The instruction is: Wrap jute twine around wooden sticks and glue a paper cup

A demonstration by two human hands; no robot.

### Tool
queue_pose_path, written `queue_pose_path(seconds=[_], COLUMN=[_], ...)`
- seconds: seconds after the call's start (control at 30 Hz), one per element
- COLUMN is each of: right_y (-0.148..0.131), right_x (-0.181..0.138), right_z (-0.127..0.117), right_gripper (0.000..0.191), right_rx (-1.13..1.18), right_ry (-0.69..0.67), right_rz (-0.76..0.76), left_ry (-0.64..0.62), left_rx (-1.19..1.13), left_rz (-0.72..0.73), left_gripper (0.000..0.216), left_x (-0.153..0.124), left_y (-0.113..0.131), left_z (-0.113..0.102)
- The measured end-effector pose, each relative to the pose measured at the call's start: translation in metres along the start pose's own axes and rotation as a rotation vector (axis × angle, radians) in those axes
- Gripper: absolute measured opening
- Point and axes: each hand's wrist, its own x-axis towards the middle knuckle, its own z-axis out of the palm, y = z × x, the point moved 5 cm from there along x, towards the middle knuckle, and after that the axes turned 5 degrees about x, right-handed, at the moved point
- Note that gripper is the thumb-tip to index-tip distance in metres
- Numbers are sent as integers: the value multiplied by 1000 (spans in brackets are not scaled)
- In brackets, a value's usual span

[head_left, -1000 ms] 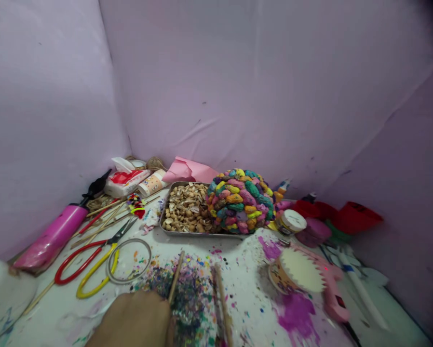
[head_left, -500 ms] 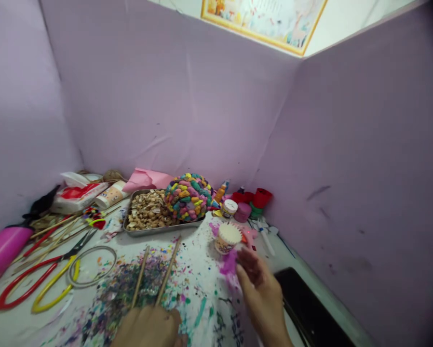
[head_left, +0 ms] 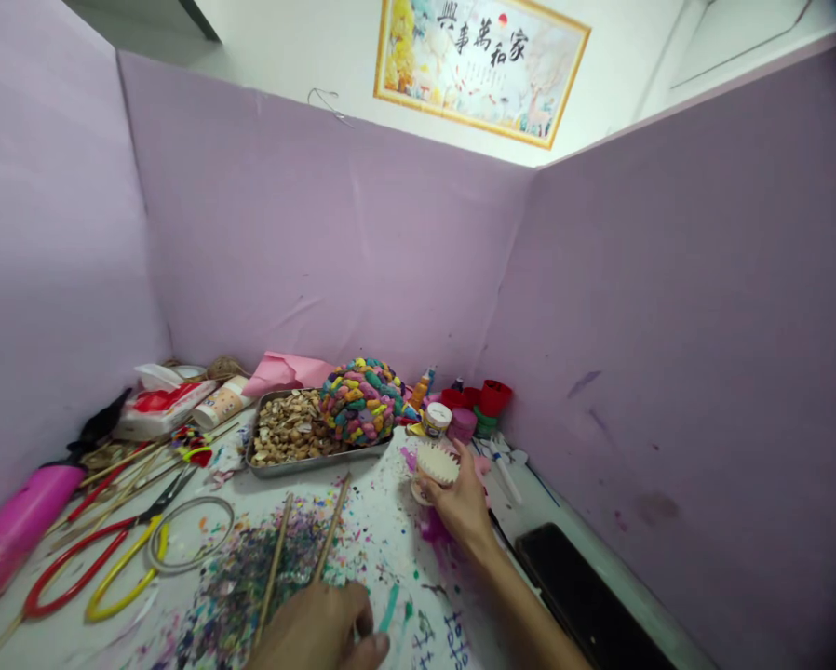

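My right hand (head_left: 464,502) is closed round a small paper cup (head_left: 438,461) with a notched, pale rim; thumb and fingers sit on opposite sides. The cup stands by purple paint marks at the right of the paint-spattered cover. My left hand (head_left: 320,625) is low in the view, fingers loosely bent and thumb apart, with nothing seen in it. Two thin wooden sticks, a left one (head_left: 278,549) and a right one (head_left: 332,529), run back from it; their near ends are hidden behind the hand. Whether it touches them I cannot tell.
A metal tray (head_left: 320,462) holds shell-like pieces and a multicoloured knobbly ball (head_left: 362,400). Red-and-yellow-handled scissors (head_left: 103,558), a metal ring (head_left: 191,535) and a pink pump (head_left: 23,521) lie left. Paint jars (head_left: 437,419) stand behind the cup. A black phone (head_left: 586,596) lies right.
My right hand has reached forward and left and taken hold of the paper cup. My left hand has shifted slightly right. The view has tilted up.
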Motion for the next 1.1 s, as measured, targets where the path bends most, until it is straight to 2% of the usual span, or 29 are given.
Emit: queue_pose_path(seconds=[0.1, 0.2, 0.27, 0.37, 0.57, 0.63, 0.7, 0.77, 0.8, 0.83, 0.9, 0.93, 0.97, 1.1], right_y=[-25, -48, -54, -50, -38, -40, -40, -29, -20, -11, 6, 16, 24, 44], right_x=[-29, -69, -91, -108, -111, -104, -86, -57, -40, -24, 5, 16, 25, 43], right_z=[-5, -4, -1, 5, 16, 9, -6, -27, -40, -52, -64, -66, -66, -57], right_gripper=[68, 73, 78, 79, 81, 82, 73, 47, 40, 38, 38, 36, 35, 31], right_rx=[29, 65, 82, 126, 236, 248, 206, 79, -3, -98, -374, -544, -602, -690], right_ry=[-69, -246, -333, -407, -485, -496, -445, -349, -255, -191, -184, -227, -245, -238], right_rz=[-101, -243, -336, -430, -427, -425, -348, -159, -38, 64, 154, 192, 226, 325], left_ry=[128, 249, 299, 296, 235, 213, 208, 235, 262, 298, 355, 365, 366, 347], left_rx=[-310, -401, -369, -327, -435, -476, -503, -478, -447, -409, -328, -291, -260, -202], left_rz=[-63, -10, 104, 232, 272, 239, 161, 96, 73, 51, 15, 8, 5, -58], left_gripper=[43, 73, 74, 69, 63, 60, 56, 53, 52, 51, 51, 51, 51, 44], left_x=[13, 20, 19, 15, 20, 23, 25, 26, 25, 25, 23, 23, 23, 24], left_y=[-16, -27, -27, -26, -24, -24, -26, -30, -32, -34, -39, -41, -42, -47], left_z=[3, 10, 15, 23, 24, 24, 24, 25, 24, 22, 16, 13, 9, -8])
